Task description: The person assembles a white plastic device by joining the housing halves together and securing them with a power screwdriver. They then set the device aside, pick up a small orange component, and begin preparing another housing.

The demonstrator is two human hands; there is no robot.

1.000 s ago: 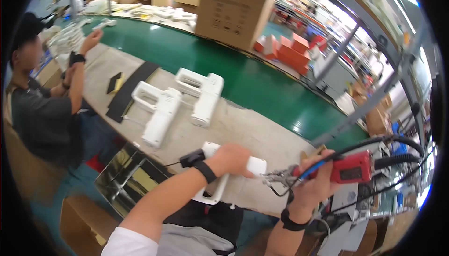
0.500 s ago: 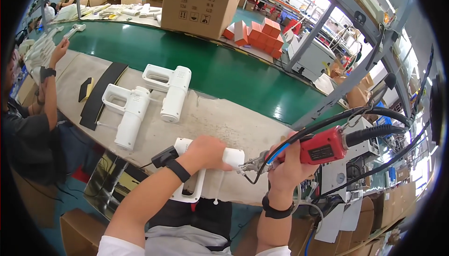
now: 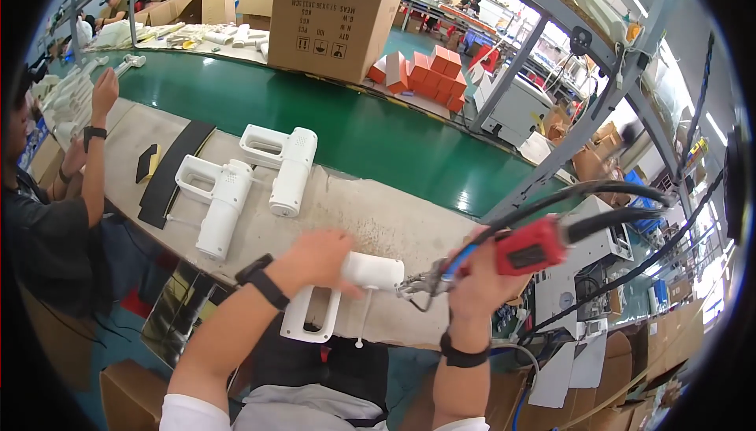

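At the bench's near edge lies a white plastic pistol-shaped housing (image 3: 376,271) with a looped handle; a thin white stem hangs from it. My left hand (image 3: 321,259) is wrapped over its barrel from the left, thumb on the near side. My right hand (image 3: 482,280) grips a red power screwdriver (image 3: 529,248), slightly blurred. The driver's metal front end (image 3: 425,281) meets or nearly meets the right end of the housing; the exact contact is too small to tell. Two more white housings, one nearer (image 3: 220,207) and one farther (image 3: 291,171), lie to the left.
A black curved strip (image 3: 177,171) lies left of the housings. Behind the bench runs a green conveyor belt (image 3: 346,124), with a large carton (image 3: 335,18) and orange boxes (image 3: 429,73) beyond. Driver cables and a metal post (image 3: 567,147) stand right. A co-worker's arm (image 3: 96,140) is at left.
My left hand has slid slightly left along the housing, uncovering more of its right end. The red driver has shifted a little and is blurred. The co-worker's raised hand has moved slightly.
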